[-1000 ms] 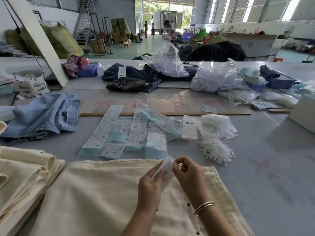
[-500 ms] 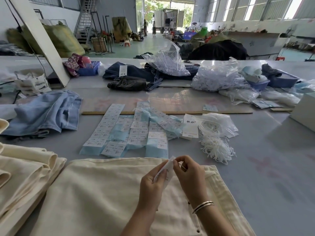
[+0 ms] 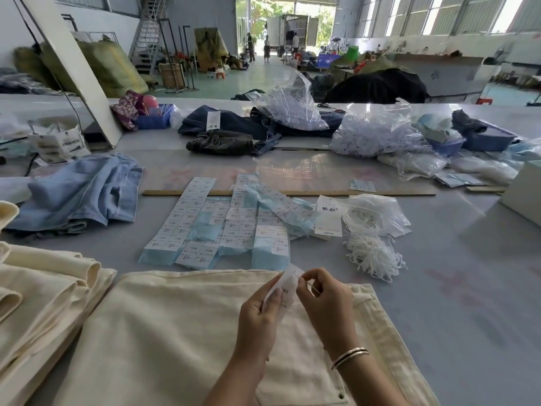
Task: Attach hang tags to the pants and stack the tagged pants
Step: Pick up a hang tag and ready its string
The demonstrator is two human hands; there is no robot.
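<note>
Lower centre: left hand [image 3: 259, 312] pinching hang tag [image 3: 285, 288]; right hand [image 3: 325, 300] pinching thin string at tag top; cream pants [image 3: 175, 332] beneath.

white hang tag [image 3: 285, 290], cream pants [image 3: 175, 332] flat

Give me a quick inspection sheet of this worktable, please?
Surface: grey table, wide, crowded.
Job's things: cream pants flat in front; folded cream pants stack at left; hang tag held over them.
Clutter: sticker label sheets, white string loops, blue jeans, bags of tags.
Hands: left hand and right hand both pinch the hang tag.
Cables: dark cable at far left.
Surroundings: warehouse, open doorway, people far off.
</note>
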